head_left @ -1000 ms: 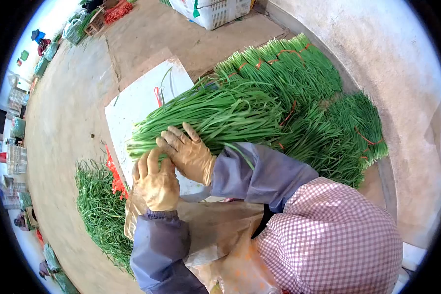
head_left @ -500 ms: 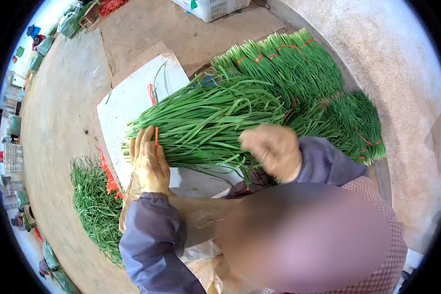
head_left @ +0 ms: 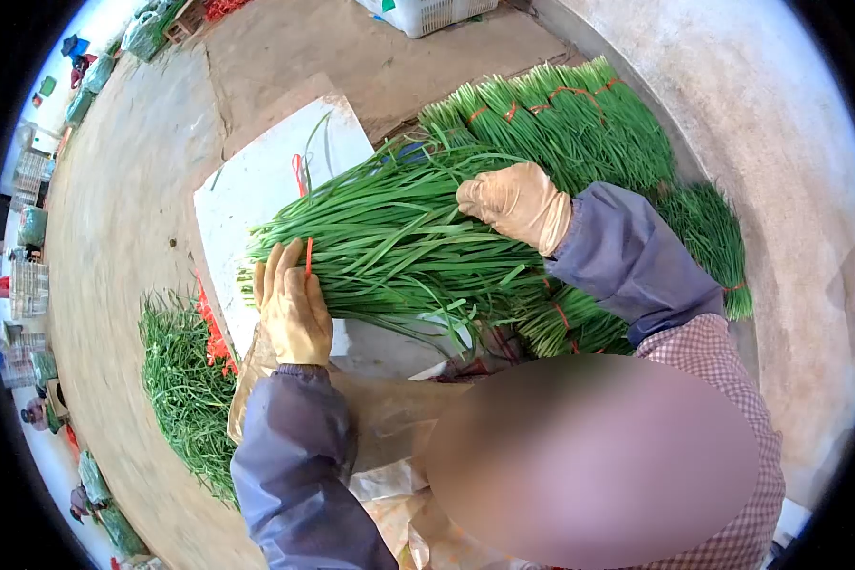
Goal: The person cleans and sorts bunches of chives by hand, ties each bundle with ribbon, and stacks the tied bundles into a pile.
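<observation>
The right hand has moved farther across the leaves, curled; I can't tell its grip. The left hand rests open on them.

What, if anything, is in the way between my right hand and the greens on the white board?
Nothing visible. Your right hand is right at the leaves of the greens on the white board; your left hand lies at the stem end, out of the way.

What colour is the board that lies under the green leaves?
The board is white; it shows best in the head view.
</observation>
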Action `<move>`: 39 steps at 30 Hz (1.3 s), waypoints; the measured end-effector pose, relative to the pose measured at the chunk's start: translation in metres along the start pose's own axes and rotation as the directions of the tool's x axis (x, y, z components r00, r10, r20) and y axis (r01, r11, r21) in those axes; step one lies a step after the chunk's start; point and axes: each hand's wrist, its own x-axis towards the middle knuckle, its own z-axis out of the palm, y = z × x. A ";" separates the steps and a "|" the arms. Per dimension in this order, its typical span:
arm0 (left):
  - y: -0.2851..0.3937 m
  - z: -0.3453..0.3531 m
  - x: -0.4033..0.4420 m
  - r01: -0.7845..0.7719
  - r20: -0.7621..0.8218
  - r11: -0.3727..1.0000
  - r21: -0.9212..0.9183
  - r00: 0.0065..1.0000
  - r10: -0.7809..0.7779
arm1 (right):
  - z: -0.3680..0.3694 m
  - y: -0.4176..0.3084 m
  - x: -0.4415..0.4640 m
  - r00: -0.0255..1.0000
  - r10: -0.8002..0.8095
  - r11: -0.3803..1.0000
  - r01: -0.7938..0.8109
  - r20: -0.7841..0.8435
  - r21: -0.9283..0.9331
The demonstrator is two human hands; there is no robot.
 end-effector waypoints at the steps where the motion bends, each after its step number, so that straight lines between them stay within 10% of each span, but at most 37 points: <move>1: 0.001 -0.001 0.001 -0.003 0.006 1.000 0.005 1.000 0.003 | -0.002 -0.006 0.002 1.000 0.021 0.998 -0.021 -0.007 -0.053; 3: -0.001 0.001 0.001 -0.035 0.004 0.999 0.020 0.999 0.034 | 0.000 -0.010 0.002 0.961 0.009 0.997 0.013 -0.276 0.080; 6: -0.001 -0.001 0.000 -0.038 0.018 0.999 0.030 0.999 0.037 | -0.017 -0.013 -0.007 0.772 0.544 0.628 -0.117 -0.327 0.769; 8: -0.002 0.000 0.000 -0.057 -0.008 0.998 0.014 0.998 0.057 | -0.033 -0.009 -0.013 0.679 0.633 0.558 -0.067 -0.372 0.827; 12: -0.002 0.002 0.000 -0.021 0.035 0.999 0.042 0.999 0.020 | -0.053 -0.019 -0.045 0.873 0.474 0.577 -0.409 0.118 0.707; 14: -0.003 0.002 0.000 -0.009 0.040 0.999 0.046 0.999 0.008 | -0.039 -0.028 -0.047 0.967 0.254 0.899 -0.229 -0.019 0.374; 17: -0.002 0.000 0.000 -0.009 0.025 0.999 0.050 1.000 0.008 | -0.030 -0.047 -0.038 0.927 0.320 0.920 -0.353 0.195 0.170; 20: -0.002 0.001 -0.001 0.007 0.030 0.998 0.065 1.000 -0.009 | 0.017 -0.031 -0.042 0.993 0.078 0.996 -0.075 -0.089 0.043; 23: -0.002 0.000 -0.001 0.004 0.027 0.998 0.068 1.000 -0.005 | 0.013 -0.036 -0.032 0.970 0.237 0.857 -0.238 0.060 0.457; 24: -0.003 0.002 -0.002 0.005 0.023 0.997 0.078 1.000 -0.007 | 0.011 -0.038 -0.032 0.941 0.322 0.583 -0.283 0.103 0.761; 28: -0.008 0.009 -0.004 0.006 0.009 0.996 0.092 1.000 -0.007 | -0.019 -0.029 -0.038 0.862 0.493 0.381 -0.091 -0.119 0.920; 31: -0.005 0.005 0.000 0.012 0.010 0.997 0.082 1.000 -0.013 | -0.042 -0.024 -0.056 0.895 0.367 0.650 -0.441 0.253 0.618; 33: -0.005 0.006 -0.001 0.016 0.002 0.996 0.086 1.000 -0.016 | -0.051 -0.037 -0.062 0.866 0.284 0.879 -0.407 0.412 0.248; 36: -0.004 0.004 -0.001 0.017 -0.006 0.997 0.079 1.000 -0.017 | -0.022 -0.029 -0.083 0.988 -0.042 0.991 0.060 0.151 -0.119; 39: -0.007 0.006 -0.004 -0.002 -0.030 0.997 0.073 1.000 0.004 | 0.001 -0.013 -0.088 0.972 0.052 0.975 0.001 0.230 -0.224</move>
